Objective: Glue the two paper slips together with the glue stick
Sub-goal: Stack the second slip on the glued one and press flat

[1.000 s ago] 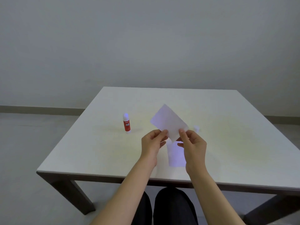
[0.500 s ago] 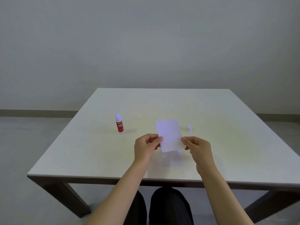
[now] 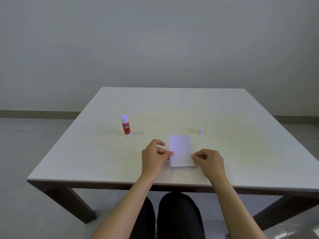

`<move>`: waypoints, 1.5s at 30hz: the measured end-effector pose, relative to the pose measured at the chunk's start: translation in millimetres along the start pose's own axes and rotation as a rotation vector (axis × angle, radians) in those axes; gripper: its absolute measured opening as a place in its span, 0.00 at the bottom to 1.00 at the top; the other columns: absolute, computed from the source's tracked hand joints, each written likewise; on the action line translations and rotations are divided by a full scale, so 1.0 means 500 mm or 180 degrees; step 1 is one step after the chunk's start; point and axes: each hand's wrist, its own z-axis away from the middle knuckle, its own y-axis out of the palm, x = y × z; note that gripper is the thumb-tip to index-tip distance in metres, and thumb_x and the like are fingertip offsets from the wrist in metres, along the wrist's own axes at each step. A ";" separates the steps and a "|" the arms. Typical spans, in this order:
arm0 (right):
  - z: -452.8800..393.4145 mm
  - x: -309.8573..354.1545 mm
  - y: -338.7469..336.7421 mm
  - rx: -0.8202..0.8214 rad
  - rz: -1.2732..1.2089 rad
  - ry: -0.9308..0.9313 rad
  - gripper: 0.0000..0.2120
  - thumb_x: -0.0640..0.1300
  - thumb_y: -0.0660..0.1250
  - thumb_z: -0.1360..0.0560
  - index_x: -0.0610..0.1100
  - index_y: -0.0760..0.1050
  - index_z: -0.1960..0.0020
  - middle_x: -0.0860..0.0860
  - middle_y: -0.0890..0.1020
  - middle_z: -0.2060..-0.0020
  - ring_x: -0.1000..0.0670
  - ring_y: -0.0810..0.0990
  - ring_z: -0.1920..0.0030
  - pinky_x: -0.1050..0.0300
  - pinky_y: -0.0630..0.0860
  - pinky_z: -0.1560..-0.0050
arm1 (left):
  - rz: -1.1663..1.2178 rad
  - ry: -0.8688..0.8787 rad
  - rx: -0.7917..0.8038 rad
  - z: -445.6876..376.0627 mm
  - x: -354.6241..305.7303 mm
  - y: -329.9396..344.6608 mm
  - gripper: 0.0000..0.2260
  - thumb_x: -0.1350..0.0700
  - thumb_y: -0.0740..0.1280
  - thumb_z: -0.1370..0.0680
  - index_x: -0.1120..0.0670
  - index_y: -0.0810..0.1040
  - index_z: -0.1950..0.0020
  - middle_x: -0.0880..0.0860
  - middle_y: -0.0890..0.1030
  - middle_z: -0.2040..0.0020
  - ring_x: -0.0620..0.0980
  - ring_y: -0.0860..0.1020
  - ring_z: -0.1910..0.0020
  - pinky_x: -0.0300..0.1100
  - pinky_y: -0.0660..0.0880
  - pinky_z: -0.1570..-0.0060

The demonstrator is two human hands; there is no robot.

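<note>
A white paper slip [image 3: 180, 150] lies almost flat over a second slip [image 3: 183, 168], of which only a thin strip shows at the near edge. My left hand [image 3: 154, 156] pinches the upper slip's left edge and my right hand [image 3: 208, 161] pinches its right near corner. The red glue stick [image 3: 125, 125] stands upright and uncapped to the left, well apart from my left hand. Its white cap [image 3: 200, 130] sits on the table beyond my right hand.
The white table [image 3: 241, 152] has a dark frame and legs. Its near edge runs just below my wrists. My knees in dark trousers show under it. A plain wall stands behind the table.
I have lowered the upper slip from a raised, tilted hold down onto the slip on the table, squaring it up. Both hands came down with it.
</note>
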 end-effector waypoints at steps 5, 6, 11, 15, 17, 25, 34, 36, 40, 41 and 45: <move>-0.004 0.000 0.002 0.0001 0.0148 -0.0047 0.04 0.38 0.70 0.28 0.40 0.81 0.61 0.52 0.79 0.71 0.56 0.74 0.68 0.65 0.66 0.70 | -0.0035 0.0064 0.0018 0.001 0.010 0.001 0.13 0.59 0.76 0.32 0.50 0.73 0.58 0.48 0.85 0.67 0.40 0.81 0.68 0.25 0.69 0.66; -0.005 0.001 0.002 0.0013 0.0170 -0.0047 0.04 0.38 0.70 0.28 0.40 0.81 0.62 0.52 0.79 0.71 0.56 0.74 0.69 0.65 0.66 0.71 | -0.0028 0.0060 0.0026 0.001 0.010 0.001 0.13 0.60 0.76 0.32 0.50 0.73 0.58 0.48 0.85 0.68 0.40 0.82 0.68 0.25 0.69 0.67; -0.004 0.000 -0.003 0.0048 0.0292 -0.0074 0.06 0.37 0.70 0.29 0.42 0.80 0.64 0.53 0.80 0.71 0.57 0.75 0.69 0.66 0.67 0.71 | -0.0109 0.0060 0.0057 -0.001 0.012 0.002 0.13 0.59 0.76 0.32 0.51 0.73 0.56 0.49 0.85 0.67 0.40 0.82 0.67 0.26 0.70 0.66; -0.004 0.001 -0.002 0.0055 0.0403 -0.0120 0.06 0.37 0.69 0.29 0.41 0.80 0.65 0.53 0.79 0.72 0.57 0.74 0.70 0.69 0.65 0.74 | -0.0190 0.0059 0.0069 -0.002 0.012 0.004 0.13 0.58 0.77 0.32 0.52 0.74 0.54 0.50 0.85 0.66 0.41 0.82 0.66 0.30 0.71 0.64; -0.004 0.001 -0.001 0.0056 0.0477 -0.0174 0.07 0.36 0.68 0.29 0.40 0.79 0.66 0.53 0.78 0.73 0.57 0.74 0.71 0.72 0.65 0.76 | -0.0289 0.0084 0.0066 -0.002 0.012 0.006 0.13 0.58 0.77 0.33 0.53 0.75 0.54 0.51 0.85 0.66 0.46 0.83 0.63 0.36 0.73 0.61; 0.000 0.005 0.005 0.0002 0.0708 -0.0324 0.06 0.33 0.66 0.30 0.34 0.79 0.65 0.44 0.82 0.68 0.48 0.76 0.67 0.60 0.71 0.68 | -0.0654 0.0295 0.0003 -0.002 0.014 0.015 0.14 0.57 0.77 0.32 0.50 0.73 0.55 0.46 0.81 0.69 0.47 0.81 0.63 0.41 0.75 0.59; -0.008 0.006 0.016 0.0074 0.1136 -0.0274 0.07 0.30 0.61 0.32 0.36 0.68 0.67 0.41 0.73 0.70 0.46 0.67 0.66 0.56 0.62 0.67 | -0.1017 0.0491 0.0027 -0.002 0.017 0.029 0.14 0.59 0.74 0.30 0.51 0.69 0.53 0.44 0.78 0.69 0.49 0.80 0.62 0.39 0.72 0.63; -0.011 0.007 0.014 0.0109 0.1242 -0.0286 0.09 0.31 0.62 0.31 0.39 0.66 0.66 0.44 0.73 0.68 0.46 0.69 0.65 0.56 0.63 0.67 | -0.1206 0.0598 0.0038 -0.002 0.019 0.031 0.15 0.59 0.73 0.29 0.51 0.68 0.52 0.47 0.77 0.65 0.49 0.77 0.62 0.39 0.70 0.64; -0.016 0.007 0.012 0.0176 0.1304 -0.0379 0.04 0.32 0.63 0.29 0.38 0.72 0.57 0.47 0.76 0.64 0.44 0.74 0.58 0.55 0.68 0.62 | -0.1883 0.1155 0.0170 -0.005 0.019 0.028 0.10 0.58 0.70 0.26 0.54 0.73 0.47 0.49 0.73 0.51 0.49 0.74 0.52 0.38 0.68 0.59; -0.016 0.008 0.012 0.0197 0.1329 -0.0424 0.05 0.32 0.63 0.29 0.38 0.72 0.54 0.47 0.75 0.64 0.44 0.74 0.58 0.55 0.68 0.62 | -0.2105 0.1308 0.0270 -0.009 0.018 0.027 0.11 0.58 0.68 0.25 0.54 0.75 0.43 0.50 0.74 0.45 0.50 0.74 0.46 0.38 0.70 0.54; -0.019 0.011 0.010 0.0281 0.1458 -0.0587 0.09 0.32 0.64 0.29 0.40 0.72 0.50 0.47 0.75 0.64 0.45 0.73 0.59 0.56 0.65 0.63 | -0.2743 0.1482 0.1106 -0.036 0.015 0.011 0.17 0.53 0.60 0.20 0.49 0.72 0.31 0.47 0.68 0.26 0.51 0.56 0.23 0.47 0.56 0.28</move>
